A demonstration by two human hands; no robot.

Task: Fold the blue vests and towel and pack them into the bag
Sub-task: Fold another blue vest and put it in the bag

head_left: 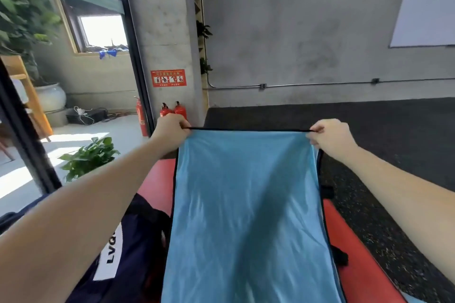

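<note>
A red padded bench (pixel 364 268) runs away from the viewer over a dark speckled floor (pixel 384 135). On its left side lies a dark navy bag (pixel 138 248) with a white label, part of it hanging past the bench edge. Whether the hanging blue cloth (pixel 246 216) touches the bench cannot be told.

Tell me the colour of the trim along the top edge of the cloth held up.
Black trim on the light blue cloth, seen in the head view.
</note>
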